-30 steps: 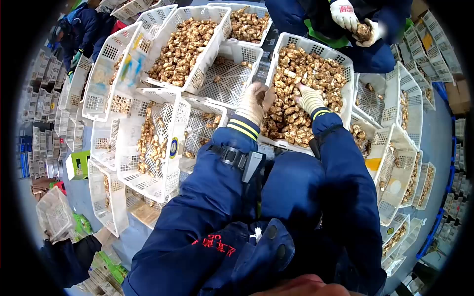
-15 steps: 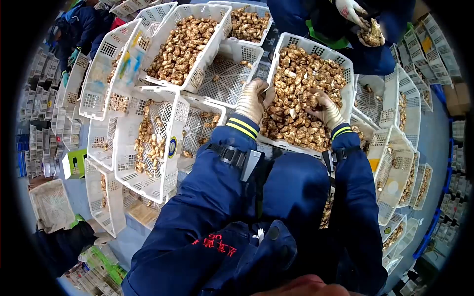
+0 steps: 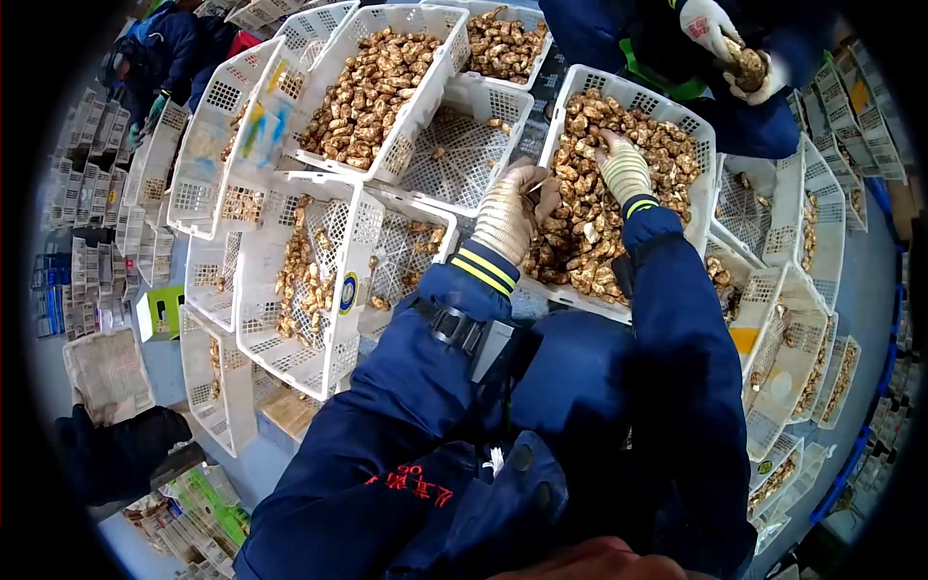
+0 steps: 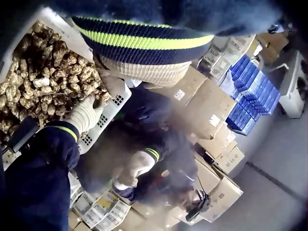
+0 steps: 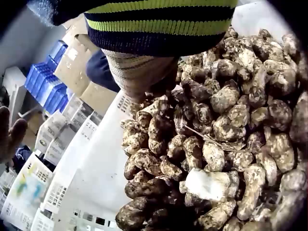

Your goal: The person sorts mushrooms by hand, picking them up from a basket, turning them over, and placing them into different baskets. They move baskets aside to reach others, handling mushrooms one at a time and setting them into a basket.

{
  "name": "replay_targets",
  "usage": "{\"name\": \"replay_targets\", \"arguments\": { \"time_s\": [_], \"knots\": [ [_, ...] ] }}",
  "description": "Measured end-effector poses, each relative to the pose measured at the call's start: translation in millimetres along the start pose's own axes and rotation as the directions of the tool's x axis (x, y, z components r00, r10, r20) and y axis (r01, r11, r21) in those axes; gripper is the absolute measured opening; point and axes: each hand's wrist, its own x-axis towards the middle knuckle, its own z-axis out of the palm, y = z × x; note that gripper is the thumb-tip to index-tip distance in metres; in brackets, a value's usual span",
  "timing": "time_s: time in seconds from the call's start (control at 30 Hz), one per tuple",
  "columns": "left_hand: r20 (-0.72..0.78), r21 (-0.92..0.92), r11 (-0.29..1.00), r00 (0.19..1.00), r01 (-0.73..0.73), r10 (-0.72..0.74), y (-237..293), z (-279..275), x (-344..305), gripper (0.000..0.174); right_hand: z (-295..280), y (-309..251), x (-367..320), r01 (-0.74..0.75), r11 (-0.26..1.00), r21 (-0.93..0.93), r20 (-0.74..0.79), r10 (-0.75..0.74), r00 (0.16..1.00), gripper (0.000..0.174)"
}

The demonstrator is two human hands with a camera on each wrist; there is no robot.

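A white crate [image 3: 701,159] heaped with brown-and-white mushrooms [image 3: 599,232] stands before me. My right hand [image 3: 623,172], in a ribbed pale glove, reaches over its far part, fingertips down among the mushrooms; the left wrist view shows this right hand [image 4: 84,115] near a crate rim. In the right wrist view the back of the hand [image 5: 139,72] hides most of its fingers, and I cannot tell whether they grip a mushroom. My left hand [image 3: 507,211], gloved alike, hovers at the crate's left edge, thumb and fingers apart with a gap between them.
Left stand a full mushroom crate [image 3: 362,97], a nearly bare crate [image 3: 454,159] and a tall crate [image 3: 253,319] with some mushrooms. More crates [image 3: 788,358] line the right. Opposite, a person's gloved hands [image 3: 739,63] hold a mushroom. Cardboard boxes [image 4: 207,106] stand behind.
My right hand moved right and nearer over the mushrooms, then back left and farther into the heap. The left hand keeps its place beside the crate. The view has shifted slightly.
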Motion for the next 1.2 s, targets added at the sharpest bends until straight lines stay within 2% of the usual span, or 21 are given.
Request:
{"name": "replay_targets", "arguments": {
  "time_s": [0.03,0.1,0.13,0.27,0.3,0.33,0.4,0.43,0.5,0.53,0.57,0.63,0.7,0.73,0.77,0.9,1.0,1.03,1.1,1.17,1.2],
  "knots": [
    [-0.015,0.011,1.000,1.000,0.001,-0.001,1,0,0,0.021,20,15,15,0.159,0.987,-0.028,-0.037,-0.160,0.986,0.051],
    [0.001,0.002,1.000,1.000,0.008,-0.008,0,-5,6,0.021,32,16,27,0.165,0.979,-0.122,0.074,-0.157,0.985,0.051],
    [0.019,0.009,1.000,1.000,0.008,-0.008,0,-7,7,0.021,34,19,33,0.115,0.987,-0.108,0.237,-0.087,0.968,0.052],
    [-0.018,0.044,0.998,0.999,0.052,-0.051,-3,-5,10,0.014,12,10,18,0.149,0.985,-0.089,0.303,-0.116,0.946,0.051],
    [-0.051,0.057,0.996,0.997,0.067,-0.064,-3,-2,9,0.012,12,10,20,0.058,0.995,-0.078,0.341,-0.029,0.940,0.051],
    [0.082,0.032,0.994,0.991,0.101,-0.103,-11,-16,23,0.009,11,16,16,0.076,0.996,0.041,0.297,-0.085,0.951,0.053],
    [-0.029,0.035,0.983,0.983,0.183,-0.182,-11,-10,21,0.014,1,21,-3,0.145,0.942,0.302,0.220,-0.217,0.951,0.056],
    [-0.073,0.045,0.974,0.973,0.222,-0.218,-10,-7,20,0.016,-6,18,-20,0.101,0.803,0.588,0.254,-0.302,0.919,0.055],
    [-0.065,0.062,0.963,0.964,0.263,-0.259,-8,-8,19,0.032,-37,4,-55,-0.002,0.615,0.789,0.319,-0.406,0.856,0.052],
    [-0.048,0.051,0.964,0.964,0.262,-0.260,-10,-6,18,0.035,-30,12,-57,0.012,0.661,0.750,0.329,-0.388,0.861,0.051],
    [-0.029,0.041,0.965,0.965,0.261,-0.260,-12,-4,17,0.037,-20,20,-57,0.200,0.821,0.534,0.244,-0.377,0.894,0.050],
    [0.026,0.065,0.963,0.964,0.263,-0.265,-21,-18,35,0.032,-5,23,-68,0.120,0.981,0.149,0.339,-0.165,0.926,0.049],
    [0.175,0.124,0.957,0.944,0.262,-0.281,-21,-37,48,0.029,7,10,-82,0.236,0.962,-0.139,0.482,-0.142,0.865,0.049],
    [0.064,0.087,0.989,0.990,0.123,-0.128,-13,-13,26,0.023,38,27,-88,0.404,0.894,-0.192,0.384,-0.310,0.870,0.045],
    [0.062,0.029,0.996,0.994,0.089,-0.090,-12,-12,29,0.018,43,20,-90,0.416,0.858,-0.301,0.459,-0.251,0.852,0.040],
    [0.000,0.001,0.999,0.999,0.043,-0.043,-6,-14,27,0.020,47,33,-95,0.403,0.890,-0.214,0.415,-0.291,0.862,0.031],
    [0.017,-0.013,1.000,1.000,0.008,-0.008,-2,-15,26,0.020,40,49,-96,-0.039,0.986,0.162,0.279,-0.008,0.960,0.030],
    [0.001,-0.013,1.000,1.000,0.001,-0.001,-1,-15,27,0.020,37,59,-93,0.007,0.968,0.251,0.193,-0.058,0.980,0.032],
    [-0.031,-0.009,1.000,0.999,-0.010,0.009,-2,-14,27,0.020,28,59,-74,-0.266,0.897,0.354,0.272,0.174,0.946,0.033],
    [-0.060,0.002,1.000,0.998,-0.020,0.020,-1,-10,25,0.020,22,51,-60,0.012,0.971,0.241,0.068,-0.029,0.997,0.032],
    [-0.091,0.033,0.999,0.996,-0.006,0.009,1,-6,22,0.020,9,32,-54,-0.042,0.976,0.212,0.100,0.021,0.995,0.028]
  ]
}}
